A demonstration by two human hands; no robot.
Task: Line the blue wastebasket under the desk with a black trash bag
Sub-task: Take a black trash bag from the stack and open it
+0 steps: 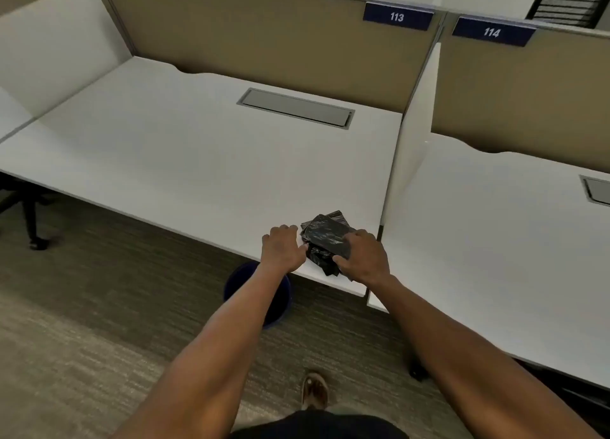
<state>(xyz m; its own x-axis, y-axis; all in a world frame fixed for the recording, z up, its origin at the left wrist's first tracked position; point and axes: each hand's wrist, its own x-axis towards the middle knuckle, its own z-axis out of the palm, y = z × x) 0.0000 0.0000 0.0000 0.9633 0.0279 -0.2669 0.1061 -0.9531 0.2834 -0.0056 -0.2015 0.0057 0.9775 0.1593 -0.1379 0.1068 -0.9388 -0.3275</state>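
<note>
A small stack of folded black trash bags point(325, 235) lies near the front right corner of the white desk point(185, 148). My right hand point(363, 257) rests on the stack's right side, with its fingers curled over the top bag. My left hand point(284, 247) lies on the desk just left of the stack, thumb touching its edge, fingers bent. The blue wastebasket point(280, 303) stands on the carpet below the desk's front edge, mostly hidden behind my left forearm.
A white divider panel point(416, 121) separates this desk from the neighbouring desk point(495, 240) on the right. A grey cable flap point(297, 108) sits in the desk's rear. A black chair base point(29, 214) stands at the far left. My foot point(314, 390) is on the carpet.
</note>
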